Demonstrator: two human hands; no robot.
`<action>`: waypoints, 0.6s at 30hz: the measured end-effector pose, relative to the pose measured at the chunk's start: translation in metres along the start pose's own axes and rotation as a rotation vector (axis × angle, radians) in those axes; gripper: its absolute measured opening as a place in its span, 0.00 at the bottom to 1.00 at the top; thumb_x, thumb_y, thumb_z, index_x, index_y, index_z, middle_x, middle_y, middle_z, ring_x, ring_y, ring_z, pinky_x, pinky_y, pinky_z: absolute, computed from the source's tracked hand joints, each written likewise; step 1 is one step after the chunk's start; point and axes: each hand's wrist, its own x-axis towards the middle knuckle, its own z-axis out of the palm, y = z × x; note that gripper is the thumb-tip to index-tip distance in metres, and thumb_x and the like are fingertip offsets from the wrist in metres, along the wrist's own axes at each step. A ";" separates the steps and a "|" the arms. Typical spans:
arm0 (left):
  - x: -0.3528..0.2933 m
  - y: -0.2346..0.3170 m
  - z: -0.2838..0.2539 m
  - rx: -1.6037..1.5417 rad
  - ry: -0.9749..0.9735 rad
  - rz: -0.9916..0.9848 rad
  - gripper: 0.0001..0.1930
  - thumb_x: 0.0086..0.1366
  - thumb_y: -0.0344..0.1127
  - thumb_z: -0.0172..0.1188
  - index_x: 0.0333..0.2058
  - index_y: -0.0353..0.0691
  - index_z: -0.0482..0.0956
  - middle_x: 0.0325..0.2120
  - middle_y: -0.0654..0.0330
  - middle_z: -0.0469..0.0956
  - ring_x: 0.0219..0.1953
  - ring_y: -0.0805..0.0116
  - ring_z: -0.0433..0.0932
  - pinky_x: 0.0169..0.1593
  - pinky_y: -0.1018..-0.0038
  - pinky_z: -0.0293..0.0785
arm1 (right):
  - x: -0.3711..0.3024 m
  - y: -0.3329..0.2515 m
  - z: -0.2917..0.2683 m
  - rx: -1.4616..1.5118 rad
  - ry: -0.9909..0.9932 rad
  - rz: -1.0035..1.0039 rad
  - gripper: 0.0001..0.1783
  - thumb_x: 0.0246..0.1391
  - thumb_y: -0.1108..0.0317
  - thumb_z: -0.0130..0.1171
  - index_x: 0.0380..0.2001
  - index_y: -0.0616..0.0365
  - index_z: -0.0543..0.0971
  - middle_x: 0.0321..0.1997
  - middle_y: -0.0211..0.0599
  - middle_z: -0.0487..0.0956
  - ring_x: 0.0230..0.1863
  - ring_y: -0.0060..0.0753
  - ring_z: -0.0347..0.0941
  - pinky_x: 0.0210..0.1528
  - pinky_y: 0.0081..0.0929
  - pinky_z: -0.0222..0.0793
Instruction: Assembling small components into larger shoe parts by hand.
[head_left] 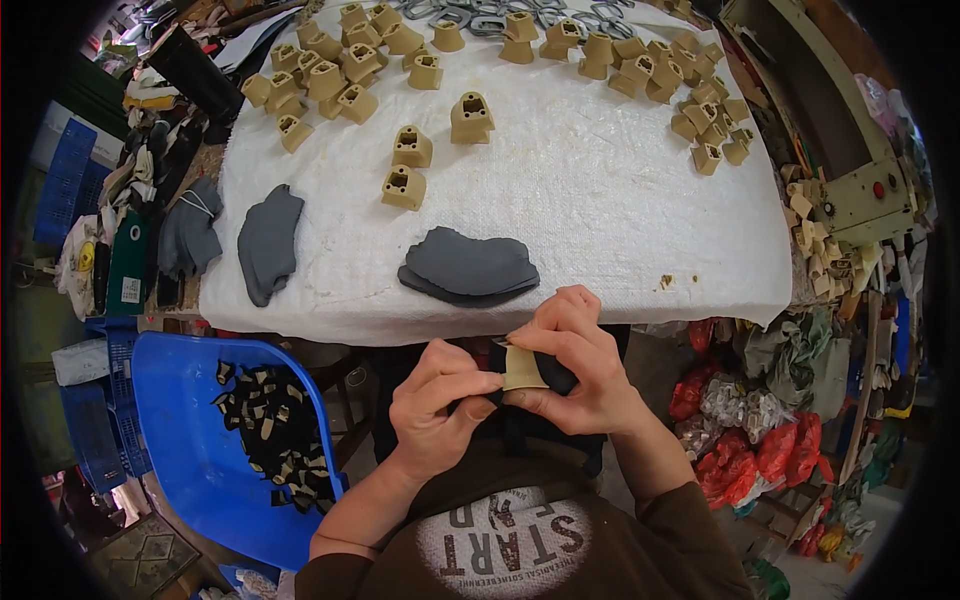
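Observation:
In front of my body, just off the table's near edge, I hold a tan shoe heel (524,368) with a dark grey covering piece (556,374) against it. My right hand (585,370) grips the heel between thumb and fingers from the right. From the left, my left hand (438,402) has thumb and fingertips closed at the heel's edge, where dark material also shows. How far the covering wraps round the heel is hidden. On the table's near side lies a stack of dark grey cut pieces (468,267), and another dark stack (270,243) is further left.
Bare tan heels (470,118) stand in the table's middle, with several more along the far side. White woven sheeting (600,220) covers the table. At lower left a blue basin (180,440) holds many small dark-and-tan pieces. Red plastic bags (730,465) lie at right, below a machine (865,200).

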 end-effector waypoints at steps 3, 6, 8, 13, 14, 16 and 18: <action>0.002 0.003 0.004 0.144 0.022 0.094 0.08 0.58 0.34 0.63 0.32 0.35 0.79 0.19 0.61 0.69 0.21 0.67 0.67 0.26 0.76 0.65 | 0.000 -0.001 0.002 0.028 -0.005 0.000 0.26 0.31 0.66 0.72 0.38 0.58 0.74 0.32 0.32 0.70 0.35 0.35 0.65 0.47 0.35 0.51; 0.002 0.010 0.008 0.149 0.047 0.061 0.08 0.58 0.34 0.63 0.29 0.34 0.77 0.16 0.61 0.67 0.19 0.66 0.65 0.23 0.74 0.63 | 0.000 -0.004 0.002 0.058 -0.028 0.006 0.26 0.31 0.67 0.71 0.37 0.58 0.74 0.32 0.33 0.70 0.35 0.35 0.65 0.47 0.35 0.50; -0.003 0.005 0.007 0.132 0.060 0.079 0.08 0.57 0.33 0.63 0.28 0.35 0.77 0.16 0.60 0.68 0.18 0.65 0.65 0.22 0.74 0.62 | 0.002 -0.006 0.002 0.072 -0.056 0.006 0.26 0.31 0.67 0.71 0.37 0.58 0.74 0.32 0.33 0.70 0.35 0.36 0.65 0.47 0.36 0.50; -0.001 0.008 0.009 0.063 0.055 0.099 0.11 0.61 0.37 0.59 0.27 0.34 0.76 0.17 0.59 0.68 0.19 0.65 0.65 0.22 0.73 0.60 | 0.003 -0.007 -0.003 -0.074 -0.086 -0.056 0.25 0.35 0.61 0.69 0.39 0.56 0.76 0.38 0.34 0.76 0.38 0.39 0.67 0.49 0.40 0.54; -0.002 0.008 0.008 -0.056 0.071 0.066 0.13 0.63 0.39 0.55 0.27 0.33 0.76 0.16 0.60 0.68 0.19 0.66 0.65 0.24 0.72 0.61 | 0.003 -0.006 -0.002 -0.068 -0.069 -0.042 0.25 0.35 0.61 0.70 0.39 0.54 0.76 0.40 0.31 0.77 0.41 0.40 0.67 0.51 0.43 0.53; -0.007 0.004 0.002 -0.234 0.093 0.027 0.19 0.67 0.43 0.45 0.34 0.30 0.75 0.21 0.59 0.70 0.24 0.69 0.66 0.30 0.72 0.62 | 0.003 -0.002 -0.003 -0.090 -0.059 -0.034 0.25 0.34 0.61 0.70 0.40 0.53 0.76 0.40 0.31 0.77 0.41 0.40 0.68 0.51 0.43 0.53; -0.012 0.005 -0.006 -0.315 0.141 -0.247 0.24 0.66 0.44 0.48 0.50 0.28 0.64 0.35 0.55 0.72 0.34 0.69 0.67 0.39 0.73 0.65 | 0.001 0.000 -0.005 -0.097 -0.034 -0.036 0.26 0.32 0.63 0.70 0.40 0.52 0.76 0.40 0.30 0.77 0.43 0.40 0.68 0.52 0.44 0.53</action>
